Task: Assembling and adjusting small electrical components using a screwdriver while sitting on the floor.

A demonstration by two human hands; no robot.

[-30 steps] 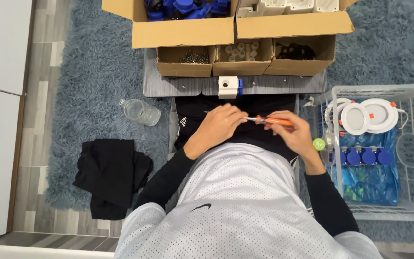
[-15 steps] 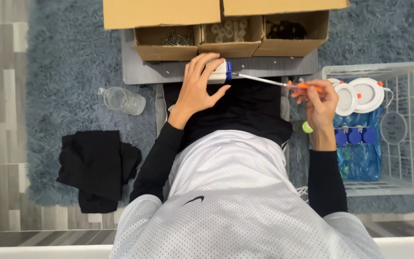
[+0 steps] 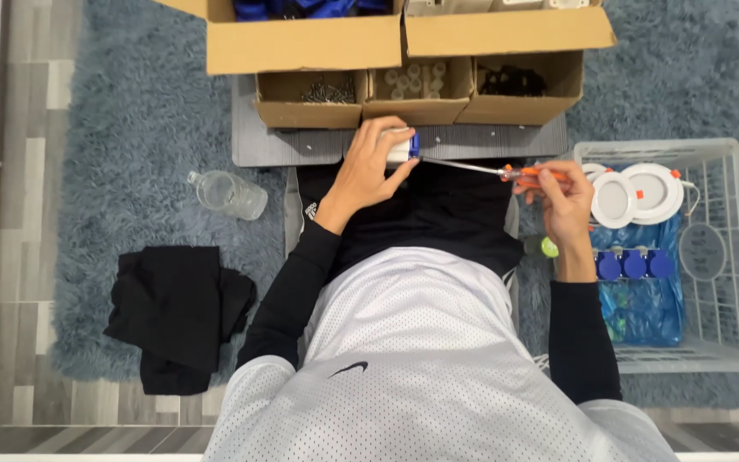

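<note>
My left hand (image 3: pixel 369 167) grips a small white box-shaped part with a blue end (image 3: pixel 404 147) on the edge of a grey board (image 3: pixel 277 145). In my right hand (image 3: pixel 560 195) is an orange-handled screwdriver (image 3: pixel 530 173); its thin shaft runs left and its tip meets the blue end of the part. Both hands are over my lap, and black sleeves cover my arms.
Three small open cardboard boxes (image 3: pixel 311 96) with screws and small parts line the far edge of the board, larger cartons (image 3: pixel 301 38) behind. A white wire basket (image 3: pixel 724 257) at right holds round white lamps and blue parts. A clear bottle (image 3: pixel 228 195) and black cloth (image 3: pixel 177 312) lie left on the rug.
My left hand reached forward from my lap to the white part on the board and grasped it. My right hand moved right with the screwdriver, whose tip now points at the part.
</note>
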